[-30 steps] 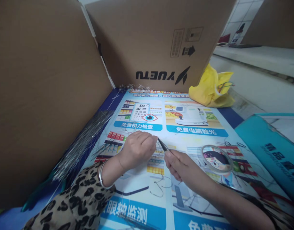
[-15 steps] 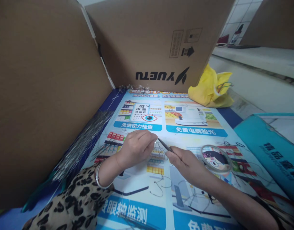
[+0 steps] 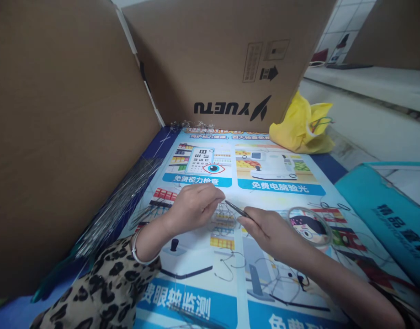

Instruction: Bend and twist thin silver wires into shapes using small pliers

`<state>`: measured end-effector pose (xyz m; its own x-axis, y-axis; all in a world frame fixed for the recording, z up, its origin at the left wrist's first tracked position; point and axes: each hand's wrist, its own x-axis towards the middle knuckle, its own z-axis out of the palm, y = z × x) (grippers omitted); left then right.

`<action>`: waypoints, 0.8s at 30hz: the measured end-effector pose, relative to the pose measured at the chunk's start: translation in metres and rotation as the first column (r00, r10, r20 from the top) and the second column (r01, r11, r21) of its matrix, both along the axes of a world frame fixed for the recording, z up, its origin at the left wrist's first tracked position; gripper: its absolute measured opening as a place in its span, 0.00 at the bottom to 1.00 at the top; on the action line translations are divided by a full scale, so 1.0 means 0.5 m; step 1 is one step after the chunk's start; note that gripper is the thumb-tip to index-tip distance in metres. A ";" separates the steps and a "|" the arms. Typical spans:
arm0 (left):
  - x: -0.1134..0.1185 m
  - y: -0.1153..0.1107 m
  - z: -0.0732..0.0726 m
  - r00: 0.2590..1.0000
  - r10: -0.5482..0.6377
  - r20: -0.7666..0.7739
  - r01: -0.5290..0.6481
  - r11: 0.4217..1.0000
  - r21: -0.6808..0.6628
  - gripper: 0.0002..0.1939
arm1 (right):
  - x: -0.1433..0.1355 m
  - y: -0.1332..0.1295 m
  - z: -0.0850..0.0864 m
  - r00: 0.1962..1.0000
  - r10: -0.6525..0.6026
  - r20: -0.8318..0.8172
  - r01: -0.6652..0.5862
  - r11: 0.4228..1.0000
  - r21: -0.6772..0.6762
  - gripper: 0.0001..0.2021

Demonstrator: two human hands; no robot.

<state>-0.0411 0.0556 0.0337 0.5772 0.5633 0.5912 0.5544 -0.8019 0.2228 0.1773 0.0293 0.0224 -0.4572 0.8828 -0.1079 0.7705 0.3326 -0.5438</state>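
Note:
My left hand point(image 3: 196, 205) is closed in a pinch above the printed poster sheet point(image 3: 226, 292). A thin wire seems to be in its fingertips, though they hide most of it. In my right hand point(image 3: 268, 230) is a pair of slim dark tweezers point(image 3: 237, 209), pointing left. Their tip meets or nearly meets the left fingertips; contact is hard to make out. Thin bent wire pieces point(image 3: 226, 267) lie on the poster below the hands. Right of my right hand is a clear round ring point(image 3: 328, 228), perhaps a tape roll.
A bundle of long thin wires point(image 3: 117, 210) lies at the left, beside a tall cardboard panel point(image 3: 59, 114). Another cardboard panel point(image 3: 223, 55) stands at the back. A yellow bag point(image 3: 302, 128) sits back right, and a teal printed bag point(image 3: 388, 219) lies at the right edge.
The tweezers have tilted flatter, their tip still at the left fingertips. My left hand has turned slightly, with its wrist and sleeve a little further left. My right hand has barely shifted.

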 end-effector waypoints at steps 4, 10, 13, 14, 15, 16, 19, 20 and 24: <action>-0.005 0.001 0.005 0.999 -0.014 -0.043 0.013 1.000 -0.011 0.07 | 0.005 0.002 -0.004 0.999 0.020 0.029 -0.021 0.999 0.039 0.19; 0.002 0.006 0.010 0.991 0.004 0.135 0.003 0.999 -0.054 0.06 | -0.002 -0.002 0.002 0.994 -0.018 -0.112 0.010 0.998 -0.065 0.20; 0.007 0.006 0.013 0.971 0.064 0.230 -0.019 0.981 -0.193 0.04 | -0.007 -0.004 0.007 0.981 -0.060 -0.186 0.037 0.991 -0.125 0.20; 0.008 0.006 0.013 0.967 0.080 0.242 -0.016 0.967 -0.255 0.04 | -0.008 -0.004 0.008 0.978 -0.075 -0.195 0.048 0.989 -0.141 0.20; 0.009 0.005 0.014 0.965 0.091 0.247 -0.007 0.947 -0.320 0.04 | -0.008 -0.003 0.009 0.975 -0.089 -0.201 0.057 0.986 -0.155 0.20; 0.010 0.005 0.014 0.963 0.097 0.251 0.006 0.925 -0.380 0.05 | -0.008 -0.003 0.009 0.973 -0.098 -0.207 0.064 0.984 -0.168 0.20; 0.011 0.005 0.011 0.960 0.108 0.259 0.039 0.862 -0.506 0.06 | -0.006 -0.001 0.010 0.967 -0.108 -0.230 0.065 0.980 -0.187 0.20; 0.012 0.005 0.010 0.959 0.115 0.258 0.041 0.848 -0.528 0.06 | -0.005 -0.001 0.011 0.966 -0.107 -0.236 0.063 0.980 -0.187 0.20; 0.012 0.004 0.012 0.975 0.116 0.190 -0.002 0.857 -0.515 0.08 | -0.004 -0.001 0.009 0.967 -0.101 -0.232 0.066 0.986 -0.154 0.20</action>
<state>-0.0353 0.0578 0.0397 0.4299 0.8467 0.3134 0.4927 -0.5109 0.7044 0.1750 0.0289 0.0270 -0.4105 0.9021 -0.1334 0.6342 0.1773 -0.7526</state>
